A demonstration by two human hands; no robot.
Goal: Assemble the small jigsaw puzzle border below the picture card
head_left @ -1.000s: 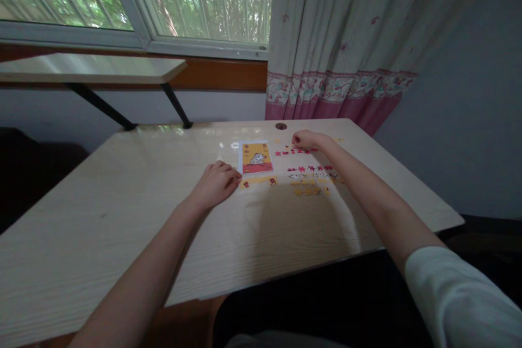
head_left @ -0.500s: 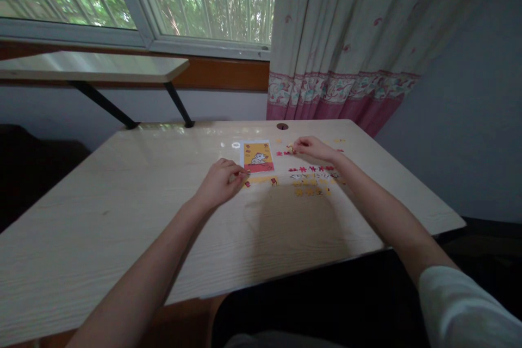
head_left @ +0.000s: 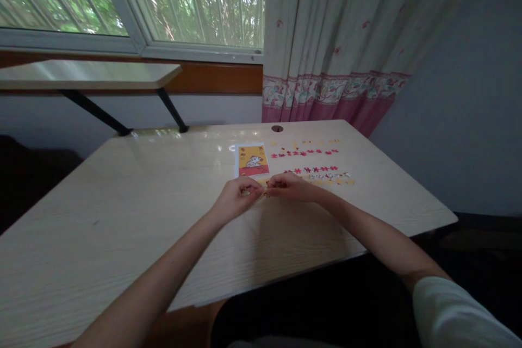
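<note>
On the head view, then, and the action was right at the fingertips! The left hand (head_left: 240, 196) and the right hand (head_left: 291, 187) met almost tip to tip, fingers curled, over small yellow pieces (head_left: 266, 193) low on the desk (head_left: 142, 190). Gripping or merely touching? At that size one couldn't tell, for either hand, but the facing thumbs suggested a steadying job, one side bracing the other.

At eleven o'clock from the fingertips, just beyond the left hand, lay the picture card (head_left: 253, 163), flat and face up, probably put there for easy glancing. Out at one o'clock ran the far yellow row (head_left: 320, 143) and the far red row (head_left: 304, 153); towards two, the near red row (head_left: 312, 169); nearing three, the white row (head_left: 328, 176) and the near yellow row (head_left: 342, 182). Grouped by colour, it seemed, spread so each piece could be picked out, all within the right arm's reach!
</note>
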